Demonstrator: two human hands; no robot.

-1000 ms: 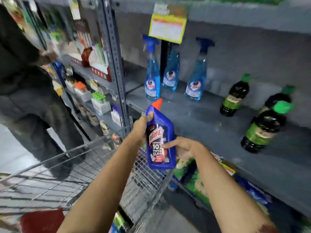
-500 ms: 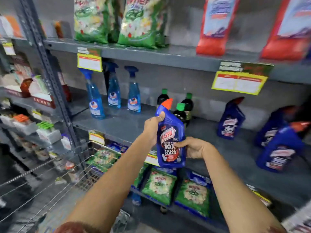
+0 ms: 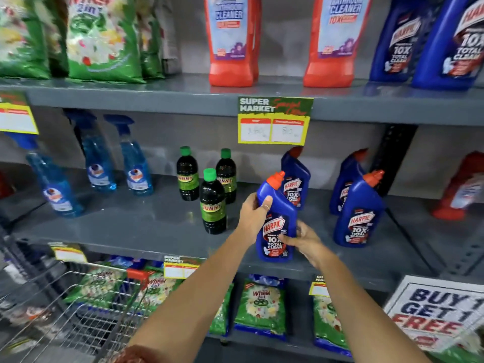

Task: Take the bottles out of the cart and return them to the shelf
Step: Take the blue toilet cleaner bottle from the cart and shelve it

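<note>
right now both hands are on a blue harpic bottle (image 3: 276,224), held upright at the front edge of the grey middle shelf (image 3: 146,218). the left hand (image 3: 252,214) wraps its upper shoulder, fingers curled tight around the neck side, a ring showing on one finger. the right hand (image 3: 303,239) clamps the lower right side, thumb pressed across the label. the bottle is deep blue with an angled orange-red cap, and its front label reads "harpic", "10x total clean" in white and red. whether its base touches the shelf or hangs just above, i cannot tell. just behind it stands another harpic bottle (image 3: 296,179), and two more (image 3: 358,213) stand to the right. three dark bottles with green caps (image 3: 212,203) stand just to the left. the wire cart (image 3: 86,310) sits at lower left.
</note>
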